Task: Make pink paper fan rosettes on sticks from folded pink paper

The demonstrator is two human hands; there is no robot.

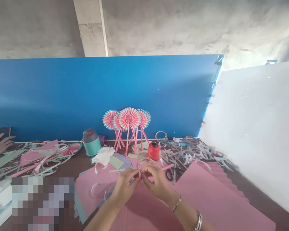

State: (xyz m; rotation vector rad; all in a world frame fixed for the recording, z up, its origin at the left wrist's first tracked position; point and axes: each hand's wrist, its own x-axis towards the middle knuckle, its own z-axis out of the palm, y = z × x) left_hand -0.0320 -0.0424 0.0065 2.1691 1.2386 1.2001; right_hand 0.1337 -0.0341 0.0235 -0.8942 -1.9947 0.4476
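My left hand [127, 182] and my right hand [157, 180] meet over pink paper [144, 210] near the front of the table. Both are closed, thumbs and fingertips pinched together around a tiny piece whose kind I cannot make out. A thin pale curled strip [145, 158] loops just behind the fingertips; whether they hold it is unclear. Beyond them stands a spool of red thread [153, 151]. Dark scissors handles [169, 175] show to the right of my right hand, partly covered by paper.
Pink pleated paper fans [129, 118] on stick legs stand against the blue partition [62, 96]. A teal-and-grey jug [91, 146] and white tissue [103, 155] sit left of them. Paper strips [190, 149] pile up on the right. Another person's hand [1, 146] is at far left.
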